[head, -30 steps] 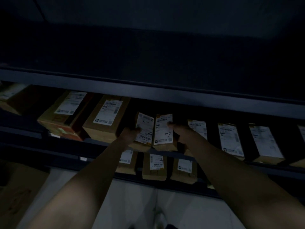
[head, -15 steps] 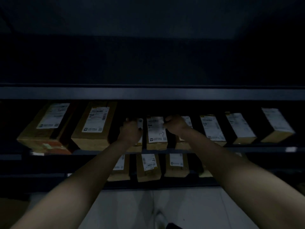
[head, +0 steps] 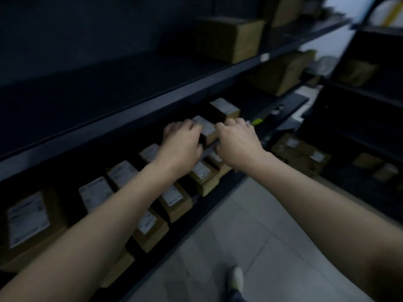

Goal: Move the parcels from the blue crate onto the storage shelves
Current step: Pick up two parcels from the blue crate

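The left hand (head: 182, 140) curls its fingers over the near-left side of a small brick-shaped parcel (head: 206, 128). The right hand (head: 238, 142) hooks its fingertips on the opposite side, so the two clasp it between them. The parcel is brown cardboard with a white paper label on top, in the middle tier of a dark metal rack (head: 122, 118). Whether it rests on the board or is lifted, I cannot tell.

At one o'clock, just beside it, stands a second box (head: 224, 107) of the same kind. Toward seven o'clock a row of cartons (head: 122, 175) runs along the same tier, labels up, partly hidden by the left forearm. Nearer the aisle, a lower row (head: 174, 205) of labelled boxes sits one tier down. Higher, at one o'clock, big plain cartons (head: 229, 38) look blurred. At six o'clock lies smooth, pale tiled floor (head: 250, 225) with a light shoe (head: 236, 277).
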Demonstrator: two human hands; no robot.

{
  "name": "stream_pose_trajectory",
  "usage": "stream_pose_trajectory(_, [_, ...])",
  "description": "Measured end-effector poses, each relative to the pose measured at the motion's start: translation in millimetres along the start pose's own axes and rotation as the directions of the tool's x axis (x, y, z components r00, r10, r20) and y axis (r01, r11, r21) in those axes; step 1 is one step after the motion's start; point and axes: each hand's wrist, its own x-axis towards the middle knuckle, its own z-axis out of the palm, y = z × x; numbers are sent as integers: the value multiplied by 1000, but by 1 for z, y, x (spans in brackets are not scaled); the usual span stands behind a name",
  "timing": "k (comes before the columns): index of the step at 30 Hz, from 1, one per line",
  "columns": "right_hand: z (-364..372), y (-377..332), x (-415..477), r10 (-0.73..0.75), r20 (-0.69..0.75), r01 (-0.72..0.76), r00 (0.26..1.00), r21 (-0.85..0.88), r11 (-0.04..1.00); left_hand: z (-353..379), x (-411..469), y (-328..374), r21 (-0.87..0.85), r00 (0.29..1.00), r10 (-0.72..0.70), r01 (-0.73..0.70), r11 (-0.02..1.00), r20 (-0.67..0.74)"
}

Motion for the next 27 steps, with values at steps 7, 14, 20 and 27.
stream_pose_trajectory(7, [-72,129,-104,325,-274,-382,905,-191,904,-23,37,169,102,886,422,-409,907,-192])
stream_pose_trajectory(14, [-113,271,-240,578,-378,-682,723,-257,685,-6,56,374,43,684,662,-684,728,-306])
stream_pose_trajectory(20, [-135,383,-384,767,-369,-849,525,-292,441,30,30,574,-110,500,801,-863,493,-329])
stream_pose_trajectory(27, [-150,464,-542,912,-377,-965,161,-256,65,60,-25,763,-229,224,914,-962,151,-338])
